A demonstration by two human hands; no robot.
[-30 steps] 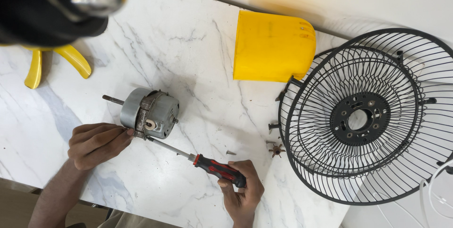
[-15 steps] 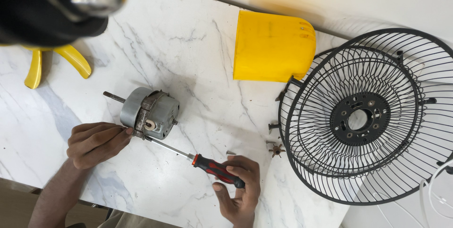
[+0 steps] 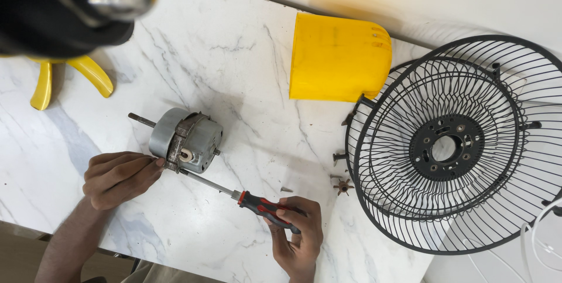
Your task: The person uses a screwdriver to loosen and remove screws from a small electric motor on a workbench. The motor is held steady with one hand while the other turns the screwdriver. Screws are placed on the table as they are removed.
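Little has shifted: right hand [image 3: 297,230] stays clenched on the screwdriver [image 3: 234,192], tip at the motor's [image 3: 186,140] 6 o'clock; left hand [image 3: 117,177] still pinches the motor.

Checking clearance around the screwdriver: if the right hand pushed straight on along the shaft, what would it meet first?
The right hand points the screwdriver up-left; its tip already seems to touch the motor, steadied by the left hand.
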